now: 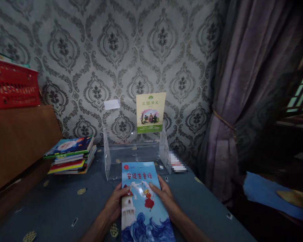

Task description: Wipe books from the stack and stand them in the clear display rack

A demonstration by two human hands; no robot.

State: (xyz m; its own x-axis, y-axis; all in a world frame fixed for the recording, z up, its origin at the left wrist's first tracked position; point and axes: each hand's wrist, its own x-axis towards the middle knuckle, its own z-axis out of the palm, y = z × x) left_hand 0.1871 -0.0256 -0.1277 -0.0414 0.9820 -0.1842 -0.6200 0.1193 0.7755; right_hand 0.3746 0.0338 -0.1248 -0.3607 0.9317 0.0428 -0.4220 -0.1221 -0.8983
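A blue children's book [146, 208] with red Chinese lettering and a lighthouse on its cover is held up in front of me. My left hand [116, 201] grips its left edge, thumb on the cover. On the right edge, my right hand [165, 195] holds it the same way, fingers behind. Just beyond the book stands a clear acrylic rack [106, 158] on the table. A yellow-green book [150, 112] rests upright at the rack's top right, its cover facing me. A small white label [111, 104] shows at the top left of the rack.
A stack of books [69, 156] lies on the left of the dark patterned tablecloth [58, 198]. Beyond it, a red plastic basket [13, 84] sits on a brown wooden box [22, 141]. A blurred-out item [176, 163] lies right of the rack. A purple curtain [224, 101] hangs at right.
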